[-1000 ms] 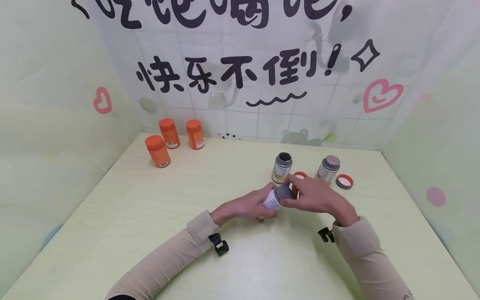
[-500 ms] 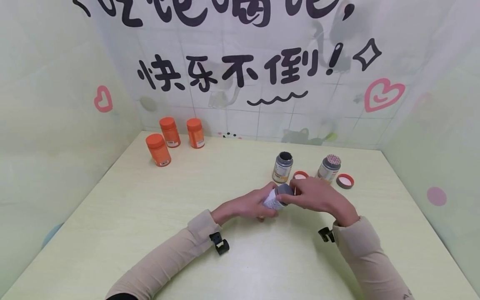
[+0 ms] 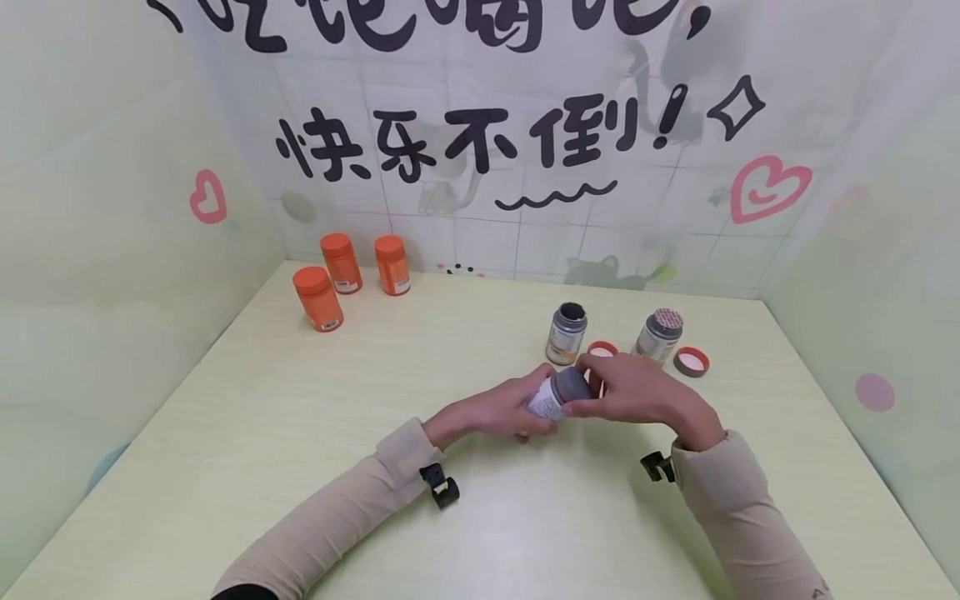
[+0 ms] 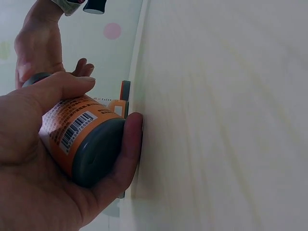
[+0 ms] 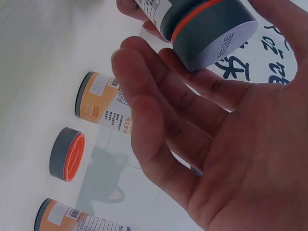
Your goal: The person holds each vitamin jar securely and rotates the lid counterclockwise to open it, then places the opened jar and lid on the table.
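Observation:
My left hand (image 3: 504,407) grips a pill bottle (image 3: 546,403) by its body, tilted with its top toward the right hand. In the left wrist view the bottle shows an orange and white label (image 4: 77,127) with a barcode and a dark grey base. The grey cap (image 5: 211,38) sits on the bottle, with an orange ring below it. My right hand (image 3: 637,392) has its thumb and index finger at either side of this cap, while the other fingers curl loosely below.
Behind the hands stand a similar uncapped bottle (image 3: 566,335) with a dark mouth and another with a patterned seal (image 3: 660,335). A loose cap (image 3: 692,362) lies to the right, and a second cap (image 3: 602,350) is partly behind the right hand. Orange jars (image 3: 318,300) stand at back left.
The right fingers shift around the cap: half a second ago the thumb lay further across it, now it is back at its near edge. The left hand keeps its hold.

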The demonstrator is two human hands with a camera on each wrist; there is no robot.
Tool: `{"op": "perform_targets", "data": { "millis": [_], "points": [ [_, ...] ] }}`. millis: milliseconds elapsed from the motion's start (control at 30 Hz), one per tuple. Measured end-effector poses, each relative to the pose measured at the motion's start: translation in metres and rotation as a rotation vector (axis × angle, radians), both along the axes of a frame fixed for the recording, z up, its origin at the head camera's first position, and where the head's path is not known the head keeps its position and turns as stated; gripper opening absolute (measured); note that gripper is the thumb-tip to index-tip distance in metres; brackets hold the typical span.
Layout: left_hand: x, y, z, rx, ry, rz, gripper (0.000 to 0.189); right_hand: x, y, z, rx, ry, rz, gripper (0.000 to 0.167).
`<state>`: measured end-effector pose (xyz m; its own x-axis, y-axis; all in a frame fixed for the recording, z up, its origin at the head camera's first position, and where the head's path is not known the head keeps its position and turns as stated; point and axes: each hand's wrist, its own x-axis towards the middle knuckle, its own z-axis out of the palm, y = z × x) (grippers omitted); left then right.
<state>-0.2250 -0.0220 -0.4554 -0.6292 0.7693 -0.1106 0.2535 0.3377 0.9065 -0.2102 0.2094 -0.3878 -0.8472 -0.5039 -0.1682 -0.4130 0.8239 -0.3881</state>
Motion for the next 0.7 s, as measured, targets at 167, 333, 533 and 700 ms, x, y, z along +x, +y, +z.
{"op": "perform_targets", "data": {
  "millis": [167,333,533,700],
  "points": [
    [-0.0006,-0.0005,0.0008,-0.001,0.001,-0.009,0.049,0.0007,-0.0022,-0.0015,-0.098,-0.020,0.003,0.052],
    [-0.0004,-0.0005,0.0013,-0.004,0.015,-0.013,0.049,0.0006,-0.0018,0.0000,-0.133,0.000,0.007,0.044],
    [0.0000,0.0001,0.0015,-0.009,0.013,-0.003,0.049,0.0004,0.0019,0.0027,-0.101,0.006,-0.025,0.049],
    [0.0000,0.0002,0.0001,-0.009,0.012,0.003,0.049,0.0006,0.0043,0.0062,-0.061,-0.035,-0.013,0.049]
  ]
}}
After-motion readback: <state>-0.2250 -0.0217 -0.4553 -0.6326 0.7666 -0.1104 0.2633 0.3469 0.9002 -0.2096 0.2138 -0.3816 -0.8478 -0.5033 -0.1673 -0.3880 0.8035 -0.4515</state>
